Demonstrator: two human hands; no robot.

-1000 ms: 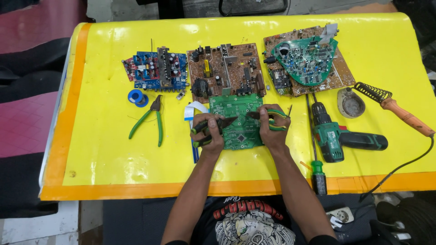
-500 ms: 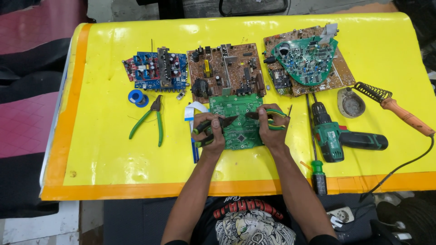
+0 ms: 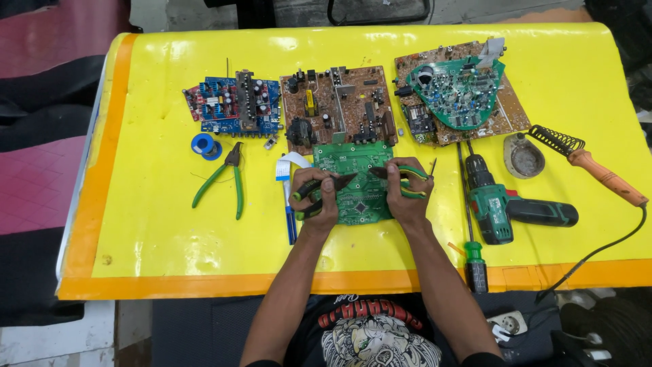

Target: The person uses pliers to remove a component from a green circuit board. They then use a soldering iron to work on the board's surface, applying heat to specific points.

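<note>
A: Two hands meet over the green circuit board (image 3: 363,197), which lies flat on the yellow desk (image 3: 156,258) near its front middle. The left hand (image 3: 318,200) has its fingers closed round green-handled pliers (image 3: 319,192), the tips pointing right over the board. The right hand (image 3: 407,194) grips a second green-handled tool (image 3: 407,182), its nose pointing left.

B: And around them?

A: Closest in, a green-handled screwdriver (image 3: 473,255) stands lengthwise at the right, just beside a green cordless drill (image 3: 516,207). A blue-handled tool (image 3: 290,217) lies touching the left hand's outer side, with a white ribbon cable (image 3: 284,166) above it. Further left rest loose green pliers (image 3: 227,180) and a blue solder reel (image 3: 202,145).

B: Farther back?

A: A brown circuit board (image 3: 336,109) sits directly behind the green one, their edges touching. A blue board (image 3: 234,105) lies left; a rounded green board (image 3: 465,92) atop another brown one lies right. A soldering iron (image 3: 598,170) and its round stand (image 3: 524,156) sit at the far right.
</note>
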